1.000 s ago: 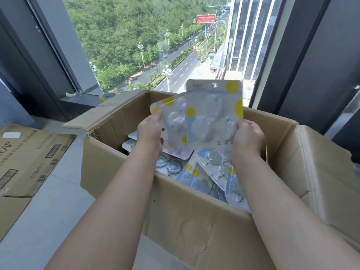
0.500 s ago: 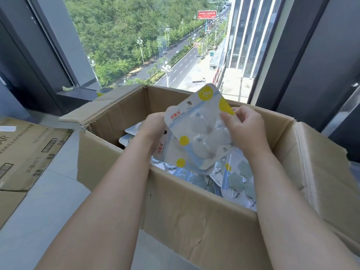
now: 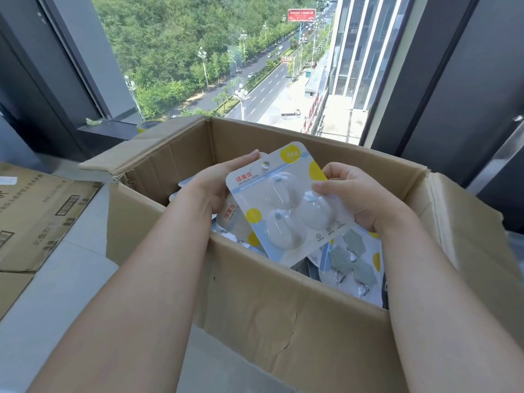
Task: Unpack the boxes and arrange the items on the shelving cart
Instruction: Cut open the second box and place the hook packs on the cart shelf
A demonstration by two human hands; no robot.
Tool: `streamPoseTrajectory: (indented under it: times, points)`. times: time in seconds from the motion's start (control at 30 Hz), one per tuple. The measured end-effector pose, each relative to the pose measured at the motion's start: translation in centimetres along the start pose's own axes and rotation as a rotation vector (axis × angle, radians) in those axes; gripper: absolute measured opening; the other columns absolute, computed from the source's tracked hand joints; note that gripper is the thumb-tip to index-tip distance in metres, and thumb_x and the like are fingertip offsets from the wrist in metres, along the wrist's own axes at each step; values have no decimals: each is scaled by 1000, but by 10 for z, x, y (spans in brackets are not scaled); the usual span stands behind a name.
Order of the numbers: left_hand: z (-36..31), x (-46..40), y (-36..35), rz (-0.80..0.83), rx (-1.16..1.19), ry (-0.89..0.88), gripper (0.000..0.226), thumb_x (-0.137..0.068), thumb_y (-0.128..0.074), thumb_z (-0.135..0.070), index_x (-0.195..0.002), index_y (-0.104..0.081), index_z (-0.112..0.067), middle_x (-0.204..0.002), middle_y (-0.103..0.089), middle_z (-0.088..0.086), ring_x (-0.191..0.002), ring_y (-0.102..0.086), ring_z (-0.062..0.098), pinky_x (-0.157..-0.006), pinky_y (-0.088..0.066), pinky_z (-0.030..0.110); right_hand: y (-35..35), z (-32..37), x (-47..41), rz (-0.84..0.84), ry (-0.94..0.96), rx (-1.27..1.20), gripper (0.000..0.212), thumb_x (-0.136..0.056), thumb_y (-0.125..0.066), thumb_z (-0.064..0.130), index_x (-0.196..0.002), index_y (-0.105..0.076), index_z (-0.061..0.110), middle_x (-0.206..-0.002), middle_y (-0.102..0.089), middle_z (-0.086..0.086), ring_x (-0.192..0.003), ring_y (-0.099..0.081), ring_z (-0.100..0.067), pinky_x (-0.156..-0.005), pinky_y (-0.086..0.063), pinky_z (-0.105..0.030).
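An open cardboard box stands in front of me, full of blister packs of adhesive hooks. Over it I hold a white-and-blue pack of three round white hooks, tilted with its top to the far right. My left hand grips its left edge together with a second similar pack tucked underneath. My right hand pinches the right edge, thumb on the front. A pack of grey hexagonal hooks lies in the box below my right wrist. The shelving cart is out of view.
Flattened cardboard boxes lie on the floor at the left. A large window with dark frames rises right behind the box. A roll of yellow tape sits on the sill. The box's right flap hangs outward.
The packs came down from upright in front of the window to a tilted position low over the box. My right hand shifted from the pack's lower edge to its right side.
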State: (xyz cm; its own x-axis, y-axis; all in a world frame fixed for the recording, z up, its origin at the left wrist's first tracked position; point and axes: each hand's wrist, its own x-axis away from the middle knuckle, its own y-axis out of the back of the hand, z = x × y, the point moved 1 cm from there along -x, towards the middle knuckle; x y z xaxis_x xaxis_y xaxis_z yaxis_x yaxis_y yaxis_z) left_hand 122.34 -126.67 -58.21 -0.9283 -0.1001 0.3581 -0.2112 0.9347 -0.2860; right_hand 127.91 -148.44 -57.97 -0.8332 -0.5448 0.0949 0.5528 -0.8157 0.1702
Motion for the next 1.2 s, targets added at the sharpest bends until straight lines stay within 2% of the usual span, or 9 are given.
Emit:
streamPoseTrajectory:
  times: [0.17,0.33,0.43,0.6,0.73,0.77,0.8,1.07,1.2]
  points:
    - [-4,-2,-6,-241,55,-103,38,-89,-54,-47,-88,-64,-11,-73,-70,0,-66,-66,13,-71,-53,31,-1,-5,-2,-114,-6,26,21,-84,-65,6,-68,-54,13,-75,-59,-12,-65,-54,-20,-65,-44,-33]
    - [6,4,-10,-242,-338,45,105,-53,-54,-82,-138,-37,-23,-132,-52,7,-123,-48,29,-98,-36,54,2,-9,-12,-444,6,-313,25,-89,-60,7,-69,-47,14,-73,-55,-8,-64,-52,-20,-67,-46,-40]
    - [8,4,-14,-61,-299,39,72,-68,-52,-73,-119,-56,-22,-110,-68,8,-99,-66,26,-82,-52,42,-10,-8,-15,-385,-26,-489,20,-91,-58,10,-75,-47,13,-74,-59,-7,-63,-56,-19,-63,-49,-37]
    - [9,0,-14,-102,-312,-96,14,-97,-49,-25,-101,-61,-18,-88,-65,2,-73,-62,18,-65,-53,32,-16,-18,-16,-388,46,-130,16,-94,-53,30,-103,-57,18,-103,-63,-2,-91,-59,-19,-82,-49,-37]
    - [9,0,-14,-36,-269,-136,19,-97,-47,-13,-103,-63,-22,-90,-64,1,-74,-59,18,-71,-52,34,-14,-22,-21,-400,-32,-114,49,-90,-52,47,-106,-55,1,-119,-55,-29,-88,-54,-19,-80,-44,-33]
    - [9,0,-14,-39,-270,-149,19,-97,-47,-13,-102,-64,-21,-89,-64,1,-74,-59,17,-72,-51,33,-14,-22,-22,-392,-50,-108,46,-90,-52,48,-94,-55,2,-87,-55,-17,-80,-48,-21,-73,-39,-33]
    - [8,-1,-14,-40,-262,-165,18,-97,-48,-13,-102,-64,-19,-90,-64,2,-74,-59,17,-74,-50,33,-14,-22,-22,-385,-62,-115,45,-90,-53,48,-89,-56,3,-90,-46,-1,-77,-44,-21,-70,-36,-34]
    - [7,23,-31,-136,-297,-398,16,-96,-51,-15,-99,-66,-18,-85,-71,-9,-76,-64,3,-76,-52,24,-20,-1,7,-419,-89,-217,46,-92,-56,36,-101,-58,-9,-84,-55,-22,-79,-47,-21,-72,-40,-33]
    - [25,60,-64,-379,-671,-586,44,-99,-38,-36,-133,-51,-12,-135,-54,0,-127,-46,11,-109,-33,26,-15,19,53,-463,-14,-22,39,-99,-40,31,-94,-57,-4,-81,-51,-11,-74,-44,-18,-61,-35,-28]
